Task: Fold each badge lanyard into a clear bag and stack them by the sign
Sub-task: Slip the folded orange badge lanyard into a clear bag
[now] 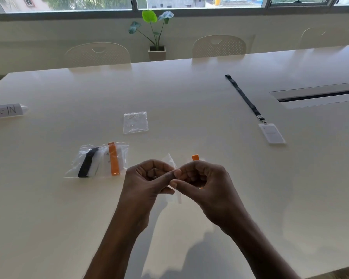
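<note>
Above the white table [189, 93], the right hand [206, 182] grips the folded orange lanyard [195, 157], its long axis upright, directly right of the thin clear plastic bag [170, 160] pinched by the left hand [147, 178].

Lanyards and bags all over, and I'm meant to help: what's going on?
A person is bagging lanyards. The left hand pinches a clear bag while the right hand grips a folded orange lanyard. Two filled bags lie to the left, short of the sign. One empty bag and a black lanyard with its badge wait on the table.
</note>
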